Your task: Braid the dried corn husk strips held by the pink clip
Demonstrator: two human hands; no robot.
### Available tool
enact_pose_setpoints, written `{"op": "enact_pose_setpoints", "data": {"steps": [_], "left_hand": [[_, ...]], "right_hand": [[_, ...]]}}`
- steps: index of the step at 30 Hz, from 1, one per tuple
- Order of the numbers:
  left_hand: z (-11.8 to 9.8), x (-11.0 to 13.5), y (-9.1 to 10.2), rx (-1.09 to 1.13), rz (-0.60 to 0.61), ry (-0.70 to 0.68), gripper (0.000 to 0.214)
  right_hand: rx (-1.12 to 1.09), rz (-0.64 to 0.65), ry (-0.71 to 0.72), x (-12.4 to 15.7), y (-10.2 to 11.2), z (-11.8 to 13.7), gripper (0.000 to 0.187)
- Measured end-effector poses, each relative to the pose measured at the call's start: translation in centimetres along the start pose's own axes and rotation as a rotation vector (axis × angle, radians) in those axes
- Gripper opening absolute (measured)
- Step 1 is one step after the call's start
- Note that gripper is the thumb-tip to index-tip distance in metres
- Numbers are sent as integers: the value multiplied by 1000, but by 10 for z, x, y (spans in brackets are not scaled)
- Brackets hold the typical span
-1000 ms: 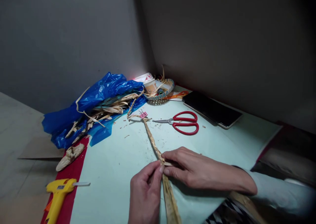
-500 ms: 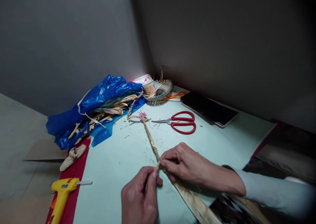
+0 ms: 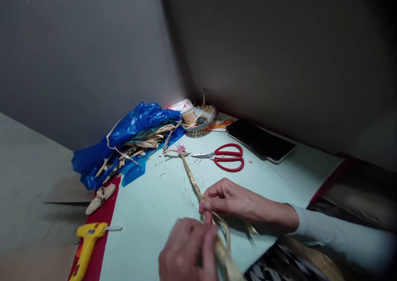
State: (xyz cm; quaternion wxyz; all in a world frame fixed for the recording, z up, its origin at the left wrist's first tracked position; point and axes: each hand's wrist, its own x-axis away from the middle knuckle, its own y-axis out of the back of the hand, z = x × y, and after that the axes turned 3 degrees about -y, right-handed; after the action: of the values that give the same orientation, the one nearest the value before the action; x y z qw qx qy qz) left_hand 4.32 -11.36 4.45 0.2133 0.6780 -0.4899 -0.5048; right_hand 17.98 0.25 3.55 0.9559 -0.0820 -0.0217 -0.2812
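Note:
A braided cord of dry straw-coloured fibre [image 3: 191, 177] runs toward me from a pink binder clip [image 3: 180, 148] on the table. My right hand [image 3: 225, 198] pinches the cord's near end between thumb and fingers. Just below it, my left hand [image 3: 190, 248] is closed, blurred by motion, with fibre strands beside it; its fingertips are partly hidden. Loose fibre strands [image 3: 228, 258] trail from the braid toward my lap. Beyond my right hand lie red-handled scissors [image 3: 229, 157], blades pointing left.
A blue plastic bag [image 3: 133, 122] with dry fibre bundles [image 3: 149, 138] lies at the back left. A woven basket [image 3: 201, 126] and a black tablet [image 3: 260, 139] are at the back. A yellow glue gun [image 3: 88, 244] and a knotted fibre piece [image 3: 101, 198] lie along the left edge.
My left hand has moved right and nearer to me, over the loose strands. My right hand keeps its pinch on the braid. The view has shifted slightly.

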Motion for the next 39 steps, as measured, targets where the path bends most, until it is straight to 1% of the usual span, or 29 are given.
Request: {"op": "enact_pose_setpoints", "data": {"steps": [2, 3, 4, 5, 7, 8, 10, 12, 14, 16, 18, 22, 25, 27, 29, 32, 34, 37, 39], "left_hand": [[8, -14, 9, 201, 5, 273, 27], [12, -20, 12, 324, 41, 411, 24], [14, -26, 12, 470, 102, 518, 22], [16, -30, 10, 632, 176, 586, 22], [17, -35, 3, 913, 291, 648, 23], [16, -36, -1, 1010, 316, 662, 22], [15, -36, -8, 1127, 338, 720, 20], [16, -33, -13, 1190, 371, 787, 24], [17, -31, -15, 1189, 394, 823, 29], [19, -31, -15, 1099, 386, 821, 27], [19, -31, -15, 977, 370, 771, 23], [16, -33, -12, 763, 341, 595, 23], [14, -33, -9, 663, 336, 592, 27], [13, -31, -8, 662, 313, 609, 27], [13, -30, -9, 660, 280, 632, 27], [13, -28, -10, 620, 249, 672, 32], [14, -28, -11, 666, 238, 689, 34], [15, -26, -12, 839, 203, 754, 25], [16, -24, -12, 952, 203, 854, 29]], "right_hand": [[-16, 2, 19, 0, 0, -1, 33], [-33, 10, 20, 0, 1, -2, 35], [-55, 22, 20, 0, 1, -3, 37], [-79, 39, 19, 0, 1, -5, 39], [-121, 83, 20, 0, 0, -9, 42], [-137, 106, 31, 0, 0, -11, 43], [-152, 139, 65, -1, -1, -14, 44], [-109, 137, 90, -1, -2, -15, 44], [9, 103, 89, 1, -3, -12, 42], [177, 49, 79, 5, -4, -7, 40], [352, -18, 80, 11, -7, -1, 38], [713, -182, 61, 21, -14, 6, 31], [967, -241, 19, 24, -18, 4, 23], [1122, -246, 35, 26, -20, 3, 19], [1240, -269, 90, 28, -20, 3, 15], [1296, -317, 156, 32, -24, 6, 14], [1297, -340, 195, 36, -31, 6, 15], [1410, -366, 317, 40, -46, 0, 28], [1561, -397, 419, 41, -54, -7, 37]]}}
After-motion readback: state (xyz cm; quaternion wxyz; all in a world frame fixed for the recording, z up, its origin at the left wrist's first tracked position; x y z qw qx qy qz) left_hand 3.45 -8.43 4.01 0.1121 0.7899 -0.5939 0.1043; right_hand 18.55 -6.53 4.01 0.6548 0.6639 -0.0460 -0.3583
